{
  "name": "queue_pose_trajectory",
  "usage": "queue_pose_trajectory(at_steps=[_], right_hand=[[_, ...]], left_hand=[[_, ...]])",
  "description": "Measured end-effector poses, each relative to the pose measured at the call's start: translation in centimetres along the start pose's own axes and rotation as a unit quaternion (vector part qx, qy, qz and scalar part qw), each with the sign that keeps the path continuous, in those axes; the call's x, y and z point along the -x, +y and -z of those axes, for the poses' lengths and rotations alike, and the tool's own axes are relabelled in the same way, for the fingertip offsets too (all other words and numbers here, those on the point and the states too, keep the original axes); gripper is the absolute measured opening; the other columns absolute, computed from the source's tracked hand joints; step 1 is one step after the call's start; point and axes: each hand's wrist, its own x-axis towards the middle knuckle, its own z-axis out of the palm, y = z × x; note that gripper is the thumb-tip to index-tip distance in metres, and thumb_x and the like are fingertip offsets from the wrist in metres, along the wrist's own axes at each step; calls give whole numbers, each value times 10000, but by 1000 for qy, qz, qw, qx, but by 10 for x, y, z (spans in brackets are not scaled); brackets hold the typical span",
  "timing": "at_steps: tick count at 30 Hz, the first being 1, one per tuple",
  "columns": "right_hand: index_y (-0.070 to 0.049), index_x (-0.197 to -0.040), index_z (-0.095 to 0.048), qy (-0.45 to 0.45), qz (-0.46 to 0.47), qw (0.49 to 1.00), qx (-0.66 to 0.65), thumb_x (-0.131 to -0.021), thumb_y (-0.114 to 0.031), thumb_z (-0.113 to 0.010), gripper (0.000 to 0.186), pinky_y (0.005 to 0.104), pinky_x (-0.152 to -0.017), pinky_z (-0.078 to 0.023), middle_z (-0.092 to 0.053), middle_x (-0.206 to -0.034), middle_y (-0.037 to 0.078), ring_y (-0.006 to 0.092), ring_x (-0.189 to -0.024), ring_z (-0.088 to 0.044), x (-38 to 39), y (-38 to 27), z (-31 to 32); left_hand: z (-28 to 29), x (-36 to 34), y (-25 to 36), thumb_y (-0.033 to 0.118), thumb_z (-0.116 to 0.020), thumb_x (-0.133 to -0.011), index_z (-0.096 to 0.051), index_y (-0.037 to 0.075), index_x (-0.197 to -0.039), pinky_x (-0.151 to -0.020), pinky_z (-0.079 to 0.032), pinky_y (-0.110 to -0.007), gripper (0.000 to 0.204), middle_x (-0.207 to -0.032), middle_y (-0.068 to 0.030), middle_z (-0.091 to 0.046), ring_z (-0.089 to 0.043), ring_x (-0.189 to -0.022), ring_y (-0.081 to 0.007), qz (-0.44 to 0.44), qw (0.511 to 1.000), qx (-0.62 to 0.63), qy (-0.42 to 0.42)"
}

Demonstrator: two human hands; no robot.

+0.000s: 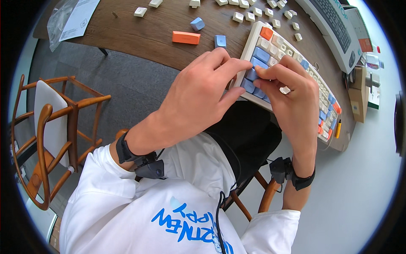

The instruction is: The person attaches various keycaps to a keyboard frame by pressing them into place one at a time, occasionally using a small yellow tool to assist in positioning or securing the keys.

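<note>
Head view: the keyboard (292,53) sits at the table's (135,38) near edge, right of the middle. The left hand (196,84) has thumb and forefinger spread apart at its left end. The right hand (292,82) has thumb and forefinger narrowly together over the blue keys (261,55) (whether they pinch one, I cannot tell). An orange key (186,37) lies loose to the left; white keys (238,17) lie scattered on the far side.
</note>
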Motion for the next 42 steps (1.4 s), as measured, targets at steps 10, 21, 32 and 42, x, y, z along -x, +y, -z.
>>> queue_pose_trajectory(at_steps=[10,21,32,42], right_hand=[[9,-896,-732,41,34,999,-10,-817,25,-782,95,325,-612,-517,-609,-802,88,237,-662,-654,4,9,-8],[-32,-960,-785,82,87,993,10,-801,25,-821,173,306,-586,-492,-561,-766,61,172,-653,-602,14,25,-14],[-21,-984,-786,96,85,992,1,-816,29,-818,178,266,-608,-494,-573,-787,41,136,-693,-600,19,25,-18],[-11,-916,-730,79,62,995,-21,-824,-32,-832,138,283,-622,-494,-590,-799,52,156,-674,-605,14,27,-18]], left_hand=[[0,0,1,14,-749,-877,-648,69,-1319,-778,-571,-332,457,-990,-88,-603,-681,-861,-218,-10,1000,-12,-4],[0,0,-1,29,-746,-890,-642,77,-1341,-794,-579,-332,465,-994,-86,-610,-681,-870,-219,-14,1000,-4,3],[-4,3,-9,74,-770,-893,-651,86,-1315,-754,-579,-330,438,-992,-88,-617,-694,-875,-214,-34,999,2,26],[-5,3,-8,73,-766,-906,-652,85,-1328,-772,-579,-314,437,-1003,-78,-625,-691,-868,-205,-31,999,-27,20]])
